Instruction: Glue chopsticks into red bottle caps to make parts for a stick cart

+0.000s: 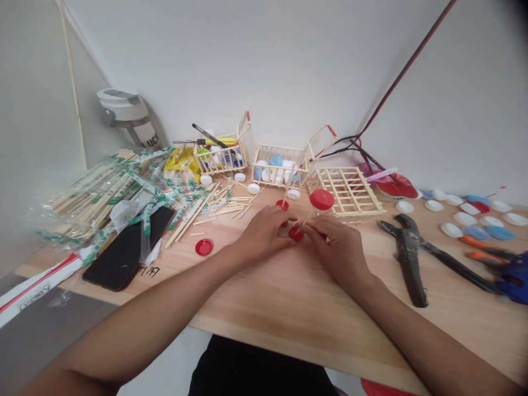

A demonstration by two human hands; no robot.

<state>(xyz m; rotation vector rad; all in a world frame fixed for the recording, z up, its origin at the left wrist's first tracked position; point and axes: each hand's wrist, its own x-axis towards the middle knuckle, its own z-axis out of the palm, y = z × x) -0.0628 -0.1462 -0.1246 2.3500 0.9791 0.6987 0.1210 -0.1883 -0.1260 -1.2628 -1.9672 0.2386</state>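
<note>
My left hand [264,234] rests low over the table, its curled fingertips and thumb at the side of a red bottle cap [296,234]. My right hand [336,242] pinches a thin wooden stick [306,220] whose lower end meets that cap. Another red cap [322,199] is raised just above my right fingers, seemingly joined to the sticks there. Beyond my left fingers lies a further red cap [282,205], with a wooden stick [289,184] standing up from it. My fingers partly hide where the sticks and caps join.
Behind stand two small stick carts [280,165] [220,157] filled with bottle caps, and a stick lattice frame [350,190]. Wrapped chopsticks [111,192] and a phone [130,250] lie left. Pliers [408,258] and loose caps [466,219] lie right. A loose red cap [203,247] is near my left forearm.
</note>
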